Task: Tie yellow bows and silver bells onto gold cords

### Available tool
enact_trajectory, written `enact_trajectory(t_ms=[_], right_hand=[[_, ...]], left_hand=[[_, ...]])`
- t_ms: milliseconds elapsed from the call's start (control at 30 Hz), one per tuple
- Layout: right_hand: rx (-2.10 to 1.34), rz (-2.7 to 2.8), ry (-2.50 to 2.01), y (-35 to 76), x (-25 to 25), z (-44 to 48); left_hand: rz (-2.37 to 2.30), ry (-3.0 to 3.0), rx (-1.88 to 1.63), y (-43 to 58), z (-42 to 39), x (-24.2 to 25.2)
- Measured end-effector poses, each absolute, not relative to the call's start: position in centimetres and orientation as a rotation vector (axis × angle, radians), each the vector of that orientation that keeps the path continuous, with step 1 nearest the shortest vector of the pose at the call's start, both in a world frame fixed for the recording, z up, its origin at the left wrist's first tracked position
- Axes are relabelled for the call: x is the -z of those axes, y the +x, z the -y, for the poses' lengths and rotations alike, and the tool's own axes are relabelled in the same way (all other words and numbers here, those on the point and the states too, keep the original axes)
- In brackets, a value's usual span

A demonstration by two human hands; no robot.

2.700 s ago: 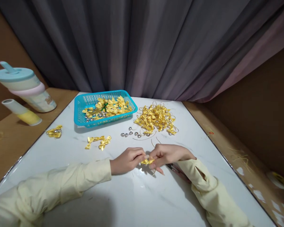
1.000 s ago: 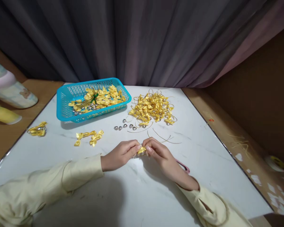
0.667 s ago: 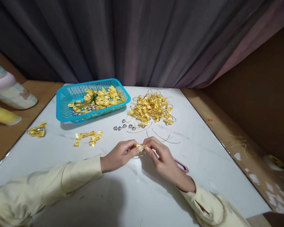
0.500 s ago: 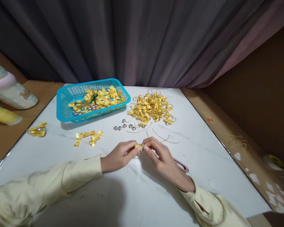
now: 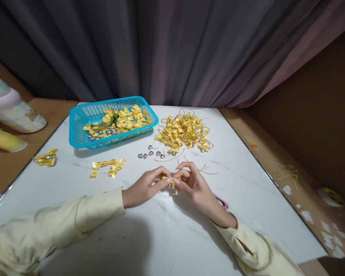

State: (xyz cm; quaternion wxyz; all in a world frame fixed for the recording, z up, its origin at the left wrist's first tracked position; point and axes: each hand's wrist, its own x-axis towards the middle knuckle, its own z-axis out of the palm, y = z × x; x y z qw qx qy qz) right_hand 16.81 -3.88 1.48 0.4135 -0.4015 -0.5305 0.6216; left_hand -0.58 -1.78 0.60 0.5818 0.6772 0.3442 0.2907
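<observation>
A small yellow ribbon bow [image 5: 165, 178], with a silver heart bead [image 5: 171, 186] and a thin gold cord at its lower side, is pinched between my two hands just above the table. My left hand [image 5: 145, 188] grips its left side with thumb and fingertips. From the other side, the thumb and a finger of my right hand [image 5: 197, 191] close on the bow or its cord, partly hidden by the fingertips. Beyond my hands lie several loose silver heart beads [image 5: 151, 153] and cut gold cords [image 5: 208, 172]. Two more yellow bows [image 5: 116, 167] rest to the left.
A blue basket [image 5: 71, 128] holds bows and beads at the back left. Beside it lies a heap of corded yellow bows [image 5: 185, 132]. A pink-handled tool [image 5: 222, 202] is partly behind my right wrist. Bottles [image 5: 15, 109] stand left; tape [image 5: 330, 196] and scraps lie right.
My right hand has turned slightly, its upper fingers lifting and spreading from the bow. The silver bead and a cord loop now show more below my fingertips. Left hand nearly still.
</observation>
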Motion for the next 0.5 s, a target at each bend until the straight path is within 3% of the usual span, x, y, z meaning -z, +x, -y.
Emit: enact_trajectory(t_ms=[167, 500], right_hand=[[-1.482, 1.441, -1.14, 17.8, -1.9, 3.3], [-1.999, 1.349, -1.077, 19.1, -3.4, 2.8]], left_hand=[[-0.806, 1.482, -0.673, -0.4, 1.7, -0.4], [-0.786, 1.356, -0.647, -0.7, 1.6, -0.4]])
